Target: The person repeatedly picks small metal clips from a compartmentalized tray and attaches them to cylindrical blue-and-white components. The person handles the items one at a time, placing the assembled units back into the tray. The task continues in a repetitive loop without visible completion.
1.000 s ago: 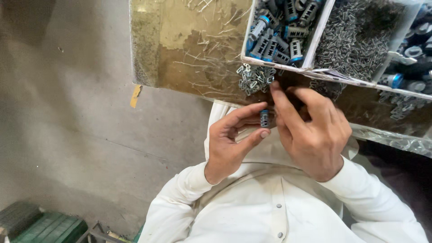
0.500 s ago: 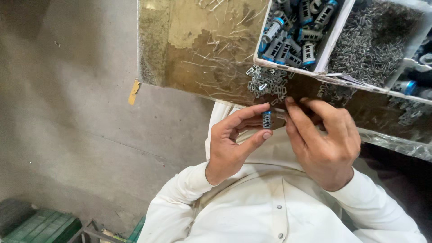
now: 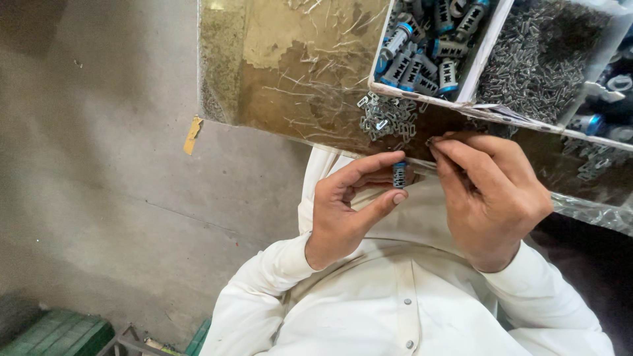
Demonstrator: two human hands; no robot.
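The worktable [image 3: 290, 72] carries a white tray [image 3: 484, 59] and loose metal clips [image 3: 388, 120]. The left hand [image 3: 349, 211] pinches a small grey-blue part [image 3: 399, 175]; the right hand [image 3: 491, 191] has fingertips together (contents unclear). A slackened pinch could drop the part

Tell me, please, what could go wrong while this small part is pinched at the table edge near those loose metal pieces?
1. The small grey ridged cylinder with a blue end sits only between the left hand's fingertips, over the lap; a slip would likely drop it.
2. The pile of small silver metal clips lies right at the worn brown tabletop's edge; the right hand, working just beside it, could brush some off.
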